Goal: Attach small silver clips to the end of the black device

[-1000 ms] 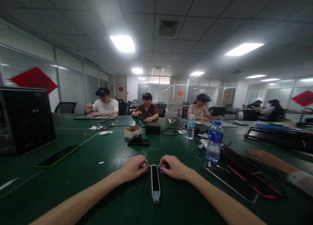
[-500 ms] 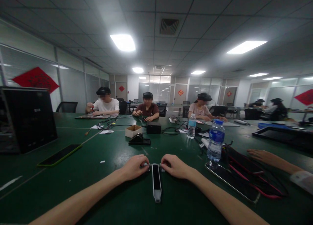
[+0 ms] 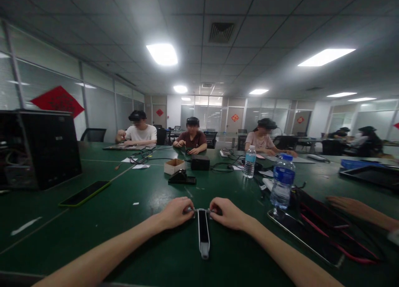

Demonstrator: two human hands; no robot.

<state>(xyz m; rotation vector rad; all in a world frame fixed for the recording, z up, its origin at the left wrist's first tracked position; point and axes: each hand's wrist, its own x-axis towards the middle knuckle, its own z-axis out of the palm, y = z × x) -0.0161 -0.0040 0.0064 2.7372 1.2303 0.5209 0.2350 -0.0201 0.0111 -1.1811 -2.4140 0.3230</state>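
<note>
A slim, long device point(image 3: 203, 231) with a black face and a pale grey rim lies on the green table, its narrow end towards me. Small pale pieces stick out sideways at its far end. My left hand point(image 3: 177, 212) is closed, with thumb and fingertips pinching the piece on the left. On the opposite side my right hand point(image 3: 230, 213) pinches the other piece in the same way. The fingers cover most of both pieces, so their exact shape is hidden.
Beyond my hands stand a black holder point(image 3: 182, 178), an open small box point(image 3: 174, 166) and a black box point(image 3: 200, 162). Two water bottles point(image 3: 283, 183) and a phone point(image 3: 305, 237) are to the right, near another person's hand point(image 3: 358, 210). A green-edged phone point(image 3: 85, 193) lies left.
The view has turned slightly left, so everything appears further right. Both my hands keep their pinch at the device's far end. The other person's arm at right has shifted slightly out of view.
</note>
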